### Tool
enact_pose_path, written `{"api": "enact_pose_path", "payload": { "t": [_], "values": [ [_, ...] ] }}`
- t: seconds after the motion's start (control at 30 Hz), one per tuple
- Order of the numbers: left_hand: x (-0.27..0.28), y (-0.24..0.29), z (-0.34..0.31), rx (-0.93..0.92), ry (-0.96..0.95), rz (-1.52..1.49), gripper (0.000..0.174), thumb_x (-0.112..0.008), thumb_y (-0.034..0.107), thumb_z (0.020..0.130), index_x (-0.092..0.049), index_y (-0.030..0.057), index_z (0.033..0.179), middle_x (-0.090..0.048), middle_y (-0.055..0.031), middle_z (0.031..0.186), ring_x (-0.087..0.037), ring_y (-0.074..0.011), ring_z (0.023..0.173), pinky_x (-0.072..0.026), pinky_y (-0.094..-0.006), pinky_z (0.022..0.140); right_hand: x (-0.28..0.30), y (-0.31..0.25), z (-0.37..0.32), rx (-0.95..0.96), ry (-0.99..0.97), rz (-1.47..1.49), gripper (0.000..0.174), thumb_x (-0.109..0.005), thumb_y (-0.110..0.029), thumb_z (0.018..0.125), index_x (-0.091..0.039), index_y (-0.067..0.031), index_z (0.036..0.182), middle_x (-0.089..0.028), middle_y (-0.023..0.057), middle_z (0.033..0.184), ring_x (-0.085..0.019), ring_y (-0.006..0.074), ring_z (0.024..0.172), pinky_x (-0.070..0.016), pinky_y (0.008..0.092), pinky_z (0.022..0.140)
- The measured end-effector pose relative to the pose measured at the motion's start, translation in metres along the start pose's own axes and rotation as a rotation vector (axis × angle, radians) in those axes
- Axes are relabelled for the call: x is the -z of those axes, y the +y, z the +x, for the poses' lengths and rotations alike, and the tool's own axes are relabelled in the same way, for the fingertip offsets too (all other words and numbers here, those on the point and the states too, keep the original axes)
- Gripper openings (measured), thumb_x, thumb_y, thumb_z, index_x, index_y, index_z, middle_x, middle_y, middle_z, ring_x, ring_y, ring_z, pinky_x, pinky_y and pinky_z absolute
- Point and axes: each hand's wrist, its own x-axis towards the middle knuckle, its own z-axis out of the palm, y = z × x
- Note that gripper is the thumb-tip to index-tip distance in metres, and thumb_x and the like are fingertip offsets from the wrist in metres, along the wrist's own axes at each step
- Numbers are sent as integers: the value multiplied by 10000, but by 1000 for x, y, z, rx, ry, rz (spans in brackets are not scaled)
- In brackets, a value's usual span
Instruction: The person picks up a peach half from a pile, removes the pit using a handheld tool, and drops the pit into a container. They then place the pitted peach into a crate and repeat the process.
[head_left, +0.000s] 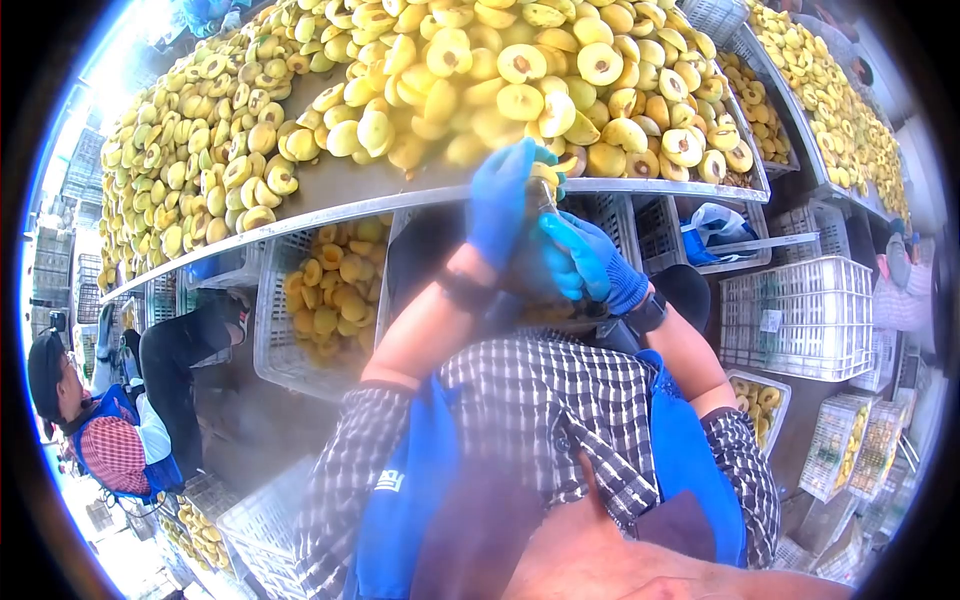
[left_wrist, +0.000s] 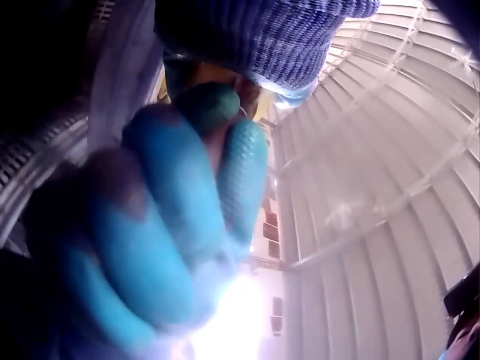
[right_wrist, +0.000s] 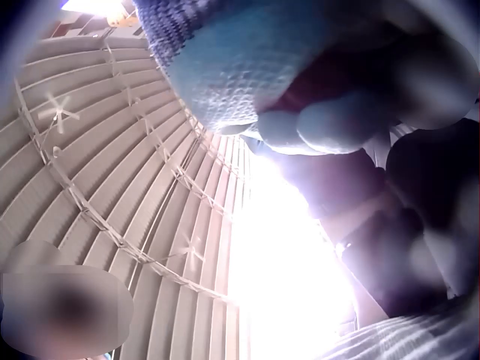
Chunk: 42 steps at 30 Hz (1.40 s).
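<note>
In the head view, my left hand [head_left: 499, 205], in a blue glove, grips a yellow peach piece [head_left: 543, 173] just in front of the table's metal edge. Close below it is my right hand [head_left: 592, 258], gloved in blue and teal, its fingers pointing toward the fruit. A slim, dark and silvery tool [head_left: 546, 198] shows between the hands, at the right fingertips; its kind cannot be made out. Curled teal fingers [left_wrist: 169, 202] fill the left wrist view. The right wrist view shows bent gloved fingers [right_wrist: 322, 131], with their grip mostly in shadow.
Halved yellow peaches [head_left: 520, 65] are heaped over the table [head_left: 330, 218] ahead. A crate [head_left: 268, 330] of peach pieces stands below left, and a white crate [head_left: 797, 318] at right. Another person [head_left: 115, 440] sits at far left. More peaches [head_left: 830, 90] lie on a table at far right.
</note>
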Motion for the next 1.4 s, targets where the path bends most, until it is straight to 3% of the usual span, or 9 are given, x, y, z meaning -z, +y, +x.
{"api": "enact_pose_path", "payload": {
  "t": [0.23,0.53,0.77,0.87,0.93,1.0,1.1,1.2,1.4],
  "values": [
    [7,-10,7,175,-1,-101,342,-580,308,997,-633,-27,954,-666,-162,742,-621,-200,547,-513,-309,511,-28,23,21,335,551,-1476,327,-414,-266,1093,-534,-96,1345,-576,35,1185,-569,130,1058,-492,293,878],
    [1,-8,0,245,120,-351,356,-559,328,1013,-602,-23,975,-664,-177,741,-621,-222,527,-514,-324,494,-21,40,26,338,635,-570,248,-542,-217,1041,-580,-36,1206,-612,-19,990,-552,67,864,-465,238,740],
    [-4,7,-8,205,93,-510,170,-454,134,1026,-558,40,1123,-657,-68,874,-637,-164,748,-528,-272,648,-5,46,23,536,698,-2003,213,-543,-156,1017,-583,-49,1197,-624,80,947,-604,163,807,-485,294,675],
    [15,2,-11,-134,138,-80,238,-539,45,942,-549,55,1180,-664,-88,981,-655,-210,894,-543,-313,738,0,35,2,278,772,-1806,279,-562,-161,989,-571,-57,1248,-640,186,962,-655,278,784,-525,373,665],
    [36,18,-5,57,169,-629,310,-594,-1,883,-559,45,1188,-669,-91,1002,-658,-215,916,-540,-326,771,-1,25,-14,-17,895,-1381,285,-538,-176,1013,-552,-53,1270,-669,148,916,-666,260,803,-524,386,735],
    [80,50,-20,-660,222,966,211,-566,61,920,-628,16,1116,-669,-93,1038,-657,-193,961,-533,-324,850,3,20,-35,69,824,-1922,404,-563,-203,986,-509,-56,1358,-664,259,1046,-677,407,953,-528,447,792],
    [155,74,-44,-114,416,285,189,-647,128,915,-709,57,1078,-681,-137,942,-659,-245,891,-528,-308,766,5,14,-71,13,748,-2050,499,-587,-207,949,-475,-87,1420,-650,280,1083,-633,457,981,-529,477,781],
    [204,99,-56,-567,632,2028,362,-718,302,866,-682,93,1159,-664,-154,1188,-657,-322,1024,-524,-396,855,7,18,-78,39,705,-2101,524,-605,-214,928,-474,-109,1424,-678,235,1008,-666,430,865,-543,476,710],
    [199,76,49,-341,365,1330,696,-661,489,885,-535,13,1377,-571,-259,1338,-556,-376,1239,-422,-443,1059,-5,17,-47,-203,773,-1992,514,-569,-242,948,-452,-89,1425,-658,299,1020,-652,470,924,-531,491,774]
  ]
}}
